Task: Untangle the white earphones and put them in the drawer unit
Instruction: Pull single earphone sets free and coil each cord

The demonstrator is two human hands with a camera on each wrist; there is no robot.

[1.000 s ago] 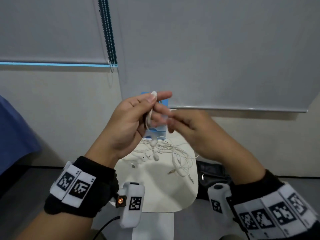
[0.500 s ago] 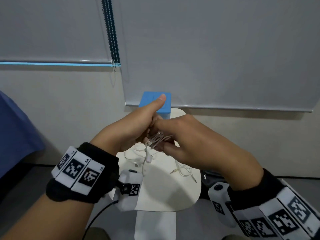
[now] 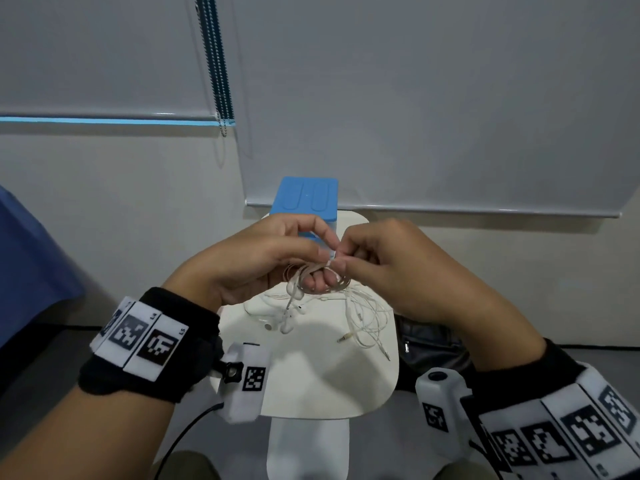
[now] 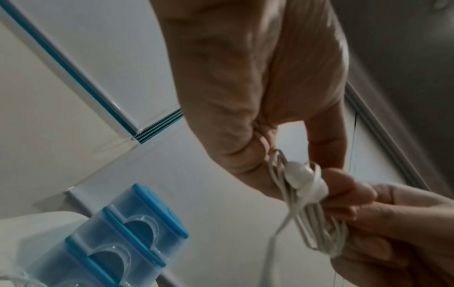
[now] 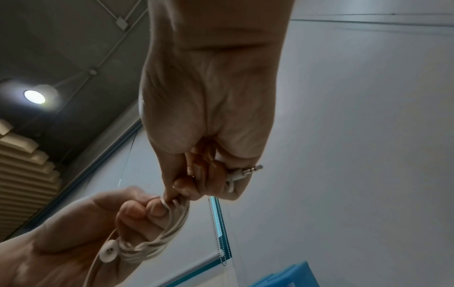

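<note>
Head view, hands: left hand (image 3: 256, 261) and right hand (image 3: 391, 268) raised together above the small white table (image 3: 311, 382), fingertips meeting over a coiled pair of white earphones (image 3: 320, 277).
Head view, rest of the cords: more tangled earphones (image 3: 360, 317) lying loose on the table, just below the hands.
Head view, target: blue drawer unit (image 3: 304, 195) at the table's far edge, behind the hands; drawers look closed.
Left wrist view, left hand: fingers curled, coil looped around them, an earbud (image 4: 298, 177) caught under the wraps.
Right wrist view, right hand: thumb and finger pinching the cord's end at the coil, jack plug (image 5: 248, 171) sticking out past the knuckles.
Step in hand, as judged: finishing the wind.
Doing it well: keep wraps even and snug, not tight; tuck the plug end under a turn before sliding the coil off; keep clear of the loose cords below.
</note>
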